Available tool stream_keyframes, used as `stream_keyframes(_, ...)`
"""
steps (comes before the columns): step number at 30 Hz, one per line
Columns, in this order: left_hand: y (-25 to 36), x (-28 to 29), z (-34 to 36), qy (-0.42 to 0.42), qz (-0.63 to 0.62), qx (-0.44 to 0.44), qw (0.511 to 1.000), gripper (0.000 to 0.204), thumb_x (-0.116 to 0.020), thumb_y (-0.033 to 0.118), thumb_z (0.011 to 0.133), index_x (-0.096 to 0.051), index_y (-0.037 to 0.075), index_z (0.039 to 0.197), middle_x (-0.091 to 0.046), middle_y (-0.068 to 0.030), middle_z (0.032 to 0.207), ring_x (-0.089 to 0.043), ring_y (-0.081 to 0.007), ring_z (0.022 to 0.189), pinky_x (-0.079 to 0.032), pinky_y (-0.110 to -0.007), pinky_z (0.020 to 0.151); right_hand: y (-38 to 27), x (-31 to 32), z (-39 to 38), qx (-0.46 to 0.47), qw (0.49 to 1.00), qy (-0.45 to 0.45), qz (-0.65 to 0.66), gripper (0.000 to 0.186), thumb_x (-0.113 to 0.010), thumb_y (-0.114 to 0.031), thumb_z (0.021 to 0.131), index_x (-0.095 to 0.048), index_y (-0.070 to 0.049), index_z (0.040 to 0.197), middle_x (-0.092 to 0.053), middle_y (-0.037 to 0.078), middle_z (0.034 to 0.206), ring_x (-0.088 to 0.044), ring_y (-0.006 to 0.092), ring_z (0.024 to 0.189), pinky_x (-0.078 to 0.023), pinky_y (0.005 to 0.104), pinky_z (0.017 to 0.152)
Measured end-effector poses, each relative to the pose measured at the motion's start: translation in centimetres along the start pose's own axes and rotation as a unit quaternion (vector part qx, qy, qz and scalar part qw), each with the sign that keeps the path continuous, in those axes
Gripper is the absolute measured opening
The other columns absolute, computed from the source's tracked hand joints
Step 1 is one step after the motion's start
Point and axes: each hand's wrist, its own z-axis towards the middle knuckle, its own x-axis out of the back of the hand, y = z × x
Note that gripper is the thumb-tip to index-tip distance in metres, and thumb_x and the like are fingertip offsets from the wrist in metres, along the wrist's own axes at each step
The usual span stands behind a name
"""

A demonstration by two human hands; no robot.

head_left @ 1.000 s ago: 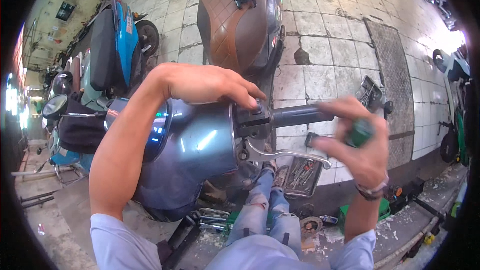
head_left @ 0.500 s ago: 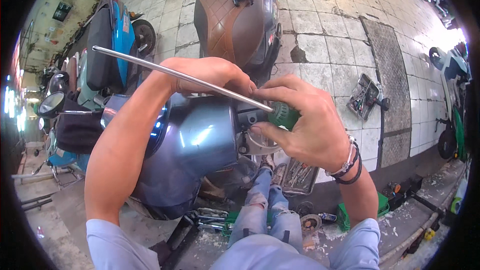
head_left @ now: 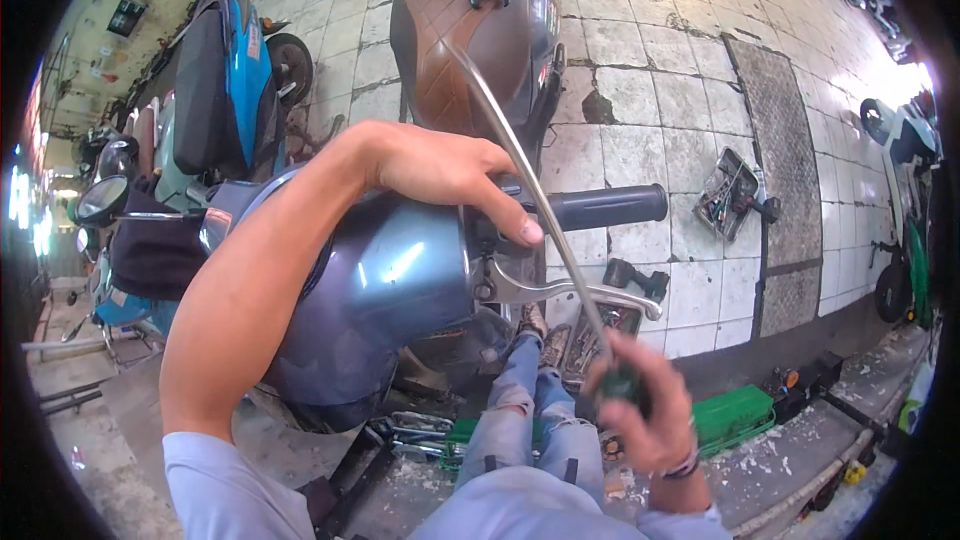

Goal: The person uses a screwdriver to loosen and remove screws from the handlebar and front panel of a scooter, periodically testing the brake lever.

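Observation:
My left hand (head_left: 449, 180) is curled over the dark switch housing (head_left: 490, 235) at the scooter's handlebar, thumb pressed down beside the metal shaft. The glossy blue-grey scooter front (head_left: 390, 280) lies under my left forearm. My right hand (head_left: 645, 400), slightly blurred at lower right, is closed on the green handle of a long screwdriver (head_left: 575, 270), whose steel shaft slants up and left past my left thumb. The black rubber grip (head_left: 610, 202) extends rightward from the housing, with the silver brake lever (head_left: 620, 298) below it.
A brown-seated scooter (head_left: 465, 70) stands ahead, a blue one (head_left: 240, 60) at left, another (head_left: 900, 140) at far right. On the tiled floor are a tool tray (head_left: 722, 195), a black power tool (head_left: 635, 280) and a metal plate (head_left: 765, 120). A green crate (head_left: 730, 415) lies near my right forearm.
My right hand has dropped away from the handlebar toward the lower right, swinging the screwdriver shaft steeper. My left hand has shifted slightly right, its thumb lower on the housing.

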Motion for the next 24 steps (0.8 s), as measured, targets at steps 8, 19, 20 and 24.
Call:
stream_keyframes(8, -0.3, 0.0, -0.1, -0.007, -0.102, 0.049, 0.994, 0.077, -0.076, 0.057, 0.096, -0.06, 0.001, 0.146, -0.07, -0.0138, 0.123, -0.061, -0.0229, 0.122, -0.043, -0.036, 0.104, 3.6, -5.9, -10.9, -0.108, 0.987, -0.003, 0.117, 0.065, -0.066, -0.011, 0.105, -0.044, -0.003, 0.166, -0.077, 0.02, 0.103, -0.061, 0.0088, 0.062, -0.053, 0.0267, 0.062)
stream_keyframes(19, -0.1, 0.0, 0.0, -0.008, -0.087, 0.064, 0.994, 0.072, -0.076, 0.054, 0.097, -0.061, 0.003, 0.146, -0.07, -0.01, 0.126, -0.06, -0.02, 0.122, -0.042, -0.034, 0.107, 3.7, -6.7, -10.4, -0.123, 0.979, 0.034, 0.161, 0.064, -0.07, -0.004, 0.101, -0.049, 0.005, 0.16, -0.078, 0.016, 0.106, -0.06, 0.0072, 0.066, -0.053, 0.0259, 0.067)
stream_keyframes(20, -0.1, 0.0, 0.1, -0.008, -0.087, 0.063, 0.994, 0.072, -0.076, 0.054, 0.097, -0.061, 0.003, 0.146, -0.07, -0.01, 0.126, -0.06, -0.02, 0.122, -0.042, -0.034, 0.107, 3.8, -6.8, -10.4, -0.109, 0.981, 0.039, 0.156, 0.064, -0.07, -0.004, 0.101, -0.049, 0.005, 0.16, -0.079, 0.017, 0.106, -0.06, 0.0073, 0.066, -0.053, 0.0259, 0.067)
stream_keyframes(24, -0.4, 0.0, 0.0, 0.001, -0.07, 0.049, 0.996, 0.071, -0.075, 0.055, 0.098, -0.062, 0.003, 0.145, -0.069, -0.0097, 0.126, -0.059, -0.0189, 0.12, -0.043, -0.033, 0.105, 3.4, -6.6, -10.6, -0.147, 0.974, 0.029, 0.169, 0.063, -0.07, -0.005, 0.101, -0.05, 0.006, 0.16, -0.079, 0.017, 0.108, -0.061, 0.0086, 0.066, -0.054, 0.0269, 0.068)
